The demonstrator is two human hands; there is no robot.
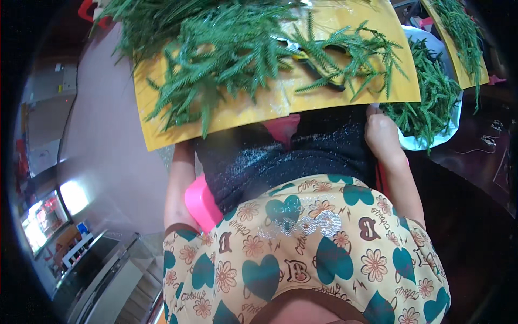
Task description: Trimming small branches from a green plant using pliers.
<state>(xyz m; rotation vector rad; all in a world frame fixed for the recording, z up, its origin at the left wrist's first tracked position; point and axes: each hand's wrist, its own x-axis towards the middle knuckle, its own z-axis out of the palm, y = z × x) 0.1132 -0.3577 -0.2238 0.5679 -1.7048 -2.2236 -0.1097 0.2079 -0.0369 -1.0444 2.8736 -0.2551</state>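
Greenery lies heaped on the yellow board across my lap, pliers among it, while my right hand rests loosely at the board's near-right edge beside the white bag, so I judge a pause between sprigs, with the next move needing a reach forward to the pile; my left hand is hidden under the board, grip unknowable.

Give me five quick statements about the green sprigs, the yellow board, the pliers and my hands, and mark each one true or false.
1. Green sprigs lie piled on a yellow board. True.
2. The right hand grips the pliers. False: the pliers lie loose on the board among the sprigs, and the hand sits at the board's near edge.
3. A white bag to the right holds more sprigs. True.
4. The left hand is plainly in view on top of the board. False: the left arm runs under the board and its hand is hidden.
5. A pink thing sits by the left arm. True.
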